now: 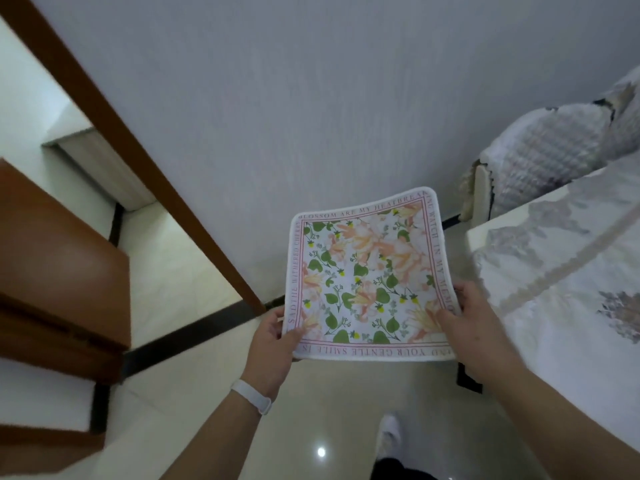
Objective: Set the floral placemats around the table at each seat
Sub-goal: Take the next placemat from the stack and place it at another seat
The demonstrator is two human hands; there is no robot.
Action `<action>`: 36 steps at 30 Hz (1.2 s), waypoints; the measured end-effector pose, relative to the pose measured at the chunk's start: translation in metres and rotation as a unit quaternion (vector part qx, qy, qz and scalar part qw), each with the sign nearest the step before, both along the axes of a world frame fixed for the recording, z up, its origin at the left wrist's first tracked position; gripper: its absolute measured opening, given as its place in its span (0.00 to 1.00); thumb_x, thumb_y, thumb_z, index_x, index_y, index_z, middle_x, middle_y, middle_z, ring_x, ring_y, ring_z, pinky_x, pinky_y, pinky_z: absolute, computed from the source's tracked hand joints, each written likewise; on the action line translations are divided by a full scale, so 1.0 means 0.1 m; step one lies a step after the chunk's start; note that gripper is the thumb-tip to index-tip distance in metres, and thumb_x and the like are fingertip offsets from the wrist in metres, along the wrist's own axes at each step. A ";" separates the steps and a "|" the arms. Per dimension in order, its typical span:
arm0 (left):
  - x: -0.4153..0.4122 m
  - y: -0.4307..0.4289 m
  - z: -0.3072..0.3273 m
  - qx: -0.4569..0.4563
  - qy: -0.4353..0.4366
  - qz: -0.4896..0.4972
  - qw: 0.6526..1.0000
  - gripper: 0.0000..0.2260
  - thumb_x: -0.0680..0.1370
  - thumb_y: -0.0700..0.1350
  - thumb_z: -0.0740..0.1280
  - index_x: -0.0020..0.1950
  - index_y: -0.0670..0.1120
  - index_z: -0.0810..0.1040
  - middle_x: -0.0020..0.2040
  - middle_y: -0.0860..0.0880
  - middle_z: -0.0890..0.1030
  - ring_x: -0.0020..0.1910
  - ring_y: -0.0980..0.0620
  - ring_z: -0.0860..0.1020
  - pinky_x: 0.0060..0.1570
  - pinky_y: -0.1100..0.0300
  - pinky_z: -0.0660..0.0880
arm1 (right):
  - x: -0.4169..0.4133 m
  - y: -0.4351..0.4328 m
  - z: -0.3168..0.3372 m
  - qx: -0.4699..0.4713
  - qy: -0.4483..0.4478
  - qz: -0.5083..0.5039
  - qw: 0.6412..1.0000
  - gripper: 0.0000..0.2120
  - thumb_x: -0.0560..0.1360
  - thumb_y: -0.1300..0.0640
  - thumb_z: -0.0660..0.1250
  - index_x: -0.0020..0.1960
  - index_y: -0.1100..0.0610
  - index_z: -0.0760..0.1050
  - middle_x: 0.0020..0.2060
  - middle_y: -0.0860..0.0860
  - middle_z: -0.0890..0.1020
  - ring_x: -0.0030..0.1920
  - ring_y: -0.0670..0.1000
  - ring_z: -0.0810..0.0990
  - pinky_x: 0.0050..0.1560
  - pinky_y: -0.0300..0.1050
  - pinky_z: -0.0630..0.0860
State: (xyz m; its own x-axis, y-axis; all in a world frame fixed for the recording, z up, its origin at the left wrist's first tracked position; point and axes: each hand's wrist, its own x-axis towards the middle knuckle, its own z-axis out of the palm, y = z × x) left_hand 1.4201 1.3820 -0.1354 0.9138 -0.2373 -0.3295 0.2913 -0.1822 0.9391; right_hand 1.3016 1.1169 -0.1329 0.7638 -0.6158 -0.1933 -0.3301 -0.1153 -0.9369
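Note:
A square floral placemat, white with pink flowers, green leaves and a lettered border, is held flat in the air in front of me. My left hand grips its near left corner, thumb on top. My right hand grips its near right edge. The table, covered by a white embroidered cloth, stands to the right of the mat, which hangs over the floor and not over the tabletop.
A chair with a white quilted cover stands at the table's far end by the grey wall. A brown door frame and brown wooden furniture are on the left. Glossy tiled floor lies below.

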 end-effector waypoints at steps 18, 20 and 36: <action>2.05 -1.99 0.13 -0.061 -0.008 -0.139 0.988 0.12 0.77 0.32 0.66 0.57 0.43 0.76 0.53 0.41 0.84 0.51 0.39 0.82 0.49 0.41 0.79 | 1.24 -1.49 0.26 -0.038 0.004 -0.178 0.983 0.12 0.75 0.63 0.69 0.51 0.49 0.71 0.46 0.45 0.81 0.45 0.44 0.81 0.39 0.40 0.74; 2.26 -2.15 0.07 -0.069 0.011 -0.147 0.987 0.12 0.77 0.32 0.65 0.57 0.43 0.76 0.53 0.41 0.84 0.51 0.40 0.83 0.49 0.42 0.79 | 1.41 -1.59 0.24 -0.049 0.014 -0.189 0.981 0.11 0.76 0.62 0.68 0.51 0.49 0.71 0.45 0.43 0.80 0.43 0.43 0.80 0.36 0.37 0.71; 4.64 -4.12 0.31 -0.088 0.008 -0.349 0.933 0.13 0.77 0.31 0.64 0.54 0.47 0.77 0.48 0.46 0.84 0.42 0.47 0.84 0.34 0.58 0.80 | 3.19 -2.46 0.46 -0.106 0.023 -0.390 0.914 0.11 0.76 0.60 0.69 0.51 0.48 0.70 0.45 0.45 0.81 0.43 0.48 0.82 0.39 0.50 0.79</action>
State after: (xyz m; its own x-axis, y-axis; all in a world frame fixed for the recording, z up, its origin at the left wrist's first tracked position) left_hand 1.8842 0.9698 -0.1049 0.5112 -0.8248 -0.2416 0.1735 -0.1763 0.9689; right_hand 1.6202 0.8710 -0.0871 0.0703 -0.9972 -0.0271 -0.4286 -0.0057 -0.9035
